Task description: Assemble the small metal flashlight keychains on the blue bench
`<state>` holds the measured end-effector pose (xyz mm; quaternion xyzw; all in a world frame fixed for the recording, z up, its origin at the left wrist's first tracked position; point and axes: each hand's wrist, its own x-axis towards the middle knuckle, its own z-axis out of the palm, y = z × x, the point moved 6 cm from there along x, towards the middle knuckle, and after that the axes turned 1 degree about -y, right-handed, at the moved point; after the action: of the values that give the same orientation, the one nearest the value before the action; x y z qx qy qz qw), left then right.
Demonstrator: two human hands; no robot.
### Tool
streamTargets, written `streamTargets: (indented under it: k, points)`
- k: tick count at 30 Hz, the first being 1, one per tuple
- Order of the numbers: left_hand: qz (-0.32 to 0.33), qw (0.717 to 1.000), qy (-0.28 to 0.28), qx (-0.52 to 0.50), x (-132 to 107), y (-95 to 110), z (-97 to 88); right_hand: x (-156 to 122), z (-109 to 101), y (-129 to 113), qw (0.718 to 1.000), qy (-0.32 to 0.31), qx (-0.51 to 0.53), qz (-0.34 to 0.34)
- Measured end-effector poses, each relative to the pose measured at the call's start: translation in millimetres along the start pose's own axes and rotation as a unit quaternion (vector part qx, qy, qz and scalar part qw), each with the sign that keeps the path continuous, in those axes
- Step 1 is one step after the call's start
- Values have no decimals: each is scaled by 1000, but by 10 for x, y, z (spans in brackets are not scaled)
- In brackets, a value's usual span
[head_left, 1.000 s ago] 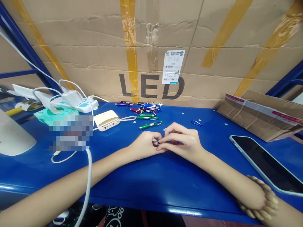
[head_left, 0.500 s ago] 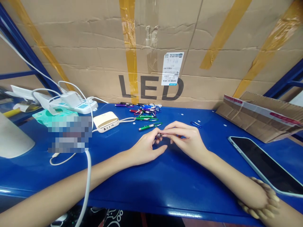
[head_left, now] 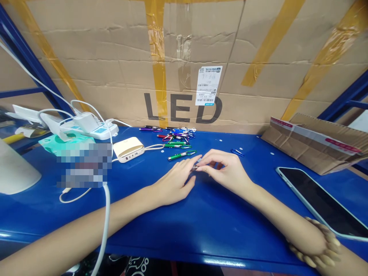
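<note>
My right hand (head_left: 228,168) pinches a small shiny metal piece (head_left: 195,167) between thumb and fingertips. Against it lies my left hand (head_left: 175,182), index finger stretched out and thumb held apart below. The left hand's other fingers are mostly hidden and seem curled round something I cannot make out. Just beyond the left fingertips lies a green penlight (head_left: 179,155) with a clip, and behind it a second green penlight (head_left: 176,145). Farther back are several more penlights (head_left: 178,132) in red, blue, purple and black. A loose blue carabiner (head_left: 237,152) rests beyond my right hand.
A cream power bank (head_left: 128,148) with a cord sits left of the penlights. White cables and a power strip (head_left: 106,130) are at the left. A phone (head_left: 319,199) and a cardboard tray (head_left: 313,147) lie right. A big cardboard box (head_left: 120,76) stands behind.
My left index finger has straightened and the left hand has shifted slightly left and down. My right fingers have curled into a tighter pinch at the metal piece.
</note>
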<state>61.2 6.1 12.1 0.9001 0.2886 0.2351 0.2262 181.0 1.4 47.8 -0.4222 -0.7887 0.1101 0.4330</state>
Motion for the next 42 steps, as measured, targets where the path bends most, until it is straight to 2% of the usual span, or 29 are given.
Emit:
streamTargets:
  k: [4,9,13,17,25,31,36,42]
  points:
    - [-15,998,35,-42,36,-11,-34,1,-12,0,1000,7,2,11]
    - [-46,994,81,-56,67,-21,-107,28,-89,-36,999,50,1,2]
    - [-90,990,89,-58,72,-47,-143,40,-146,28,994,93,-37,46]
    - [-126,987,89,-51,79,-82,-157,42,-180,101,987,102,-95,76]
    - [-124,989,76,-17,90,-117,-144,46,-224,235,956,15,-250,153]
    - [-131,989,68,0,88,-116,-132,73,-362,436,903,-76,-337,254]
    - [-129,989,76,13,82,-115,-133,57,-532,607,880,-67,-359,304]
    - [-126,989,81,15,87,-104,-136,27,-595,718,858,-74,-382,336]
